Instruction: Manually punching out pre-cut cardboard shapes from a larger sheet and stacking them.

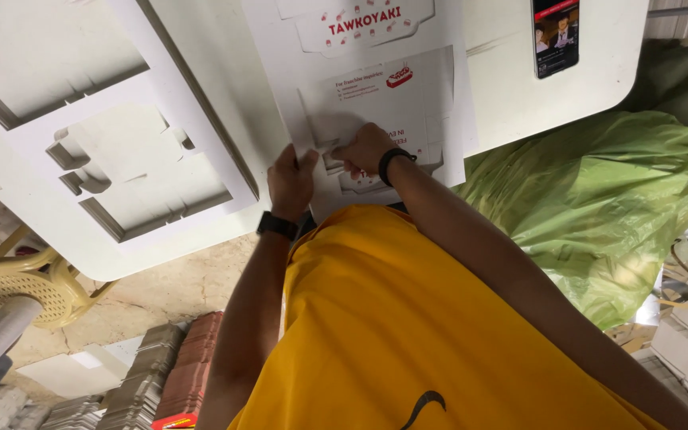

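Note:
A white die-cut cardboard sheet (384, 95) with red printing lies on the white table (511, 87) in front of me. My left hand (290, 179) rests on the sheet's near left edge, fingers pressing the card. My right hand (364, 150) is closed on a cut flap of the sheet near its middle, pinching the card. Both wrists wear dark bands. My yellow shirt hides the sheet's nearest edge.
A punched-out white cardboard frame (129, 151) lies on the table to the left. A phone (556, 36) with a lit screen lies at the far right. A large green plastic bag (599, 207) sits right of the table. A beige plastic stool (29, 287) and stacked flat cartons (153, 382) are on the floor at left.

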